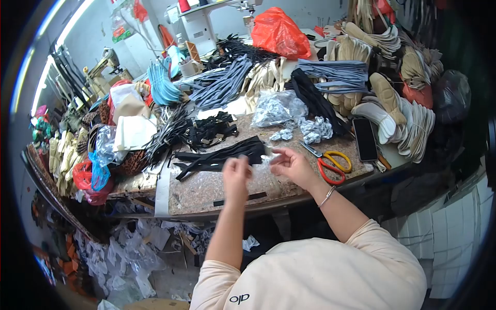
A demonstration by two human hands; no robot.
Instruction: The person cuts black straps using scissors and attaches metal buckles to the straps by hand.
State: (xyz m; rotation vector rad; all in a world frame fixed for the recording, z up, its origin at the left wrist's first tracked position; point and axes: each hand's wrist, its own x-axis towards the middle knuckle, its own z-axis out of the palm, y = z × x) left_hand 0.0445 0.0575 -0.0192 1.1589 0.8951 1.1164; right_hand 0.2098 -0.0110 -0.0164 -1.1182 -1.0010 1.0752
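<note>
My left hand (pixel 237 173) is raised over the front of the speckled table top (pixel 191 199), its fingers curled together; what they hold, if anything, is too small to make out. To its right, my right hand (pixel 290 166) has its thumb and fingertips close together near a small pale, blurred bit. Black fabric strips (pixel 222 156) lie just behind both hands. A short black strip (pixel 240 199) rests near the front edge, below my left hand. Scissors (pixel 330 164) with red and yellow handles lie right of my right hand.
A black phone (pixel 365 139) lies right of the scissors. Clear bags of silvery pieces (pixel 279 108) sit behind the hands. Blue-grey strips (pixel 219 82), a red bag (pixel 280 33) and stacked beige pads (pixel 387 98) fill the back and right. Sewing machines (pixel 199 26) stand behind.
</note>
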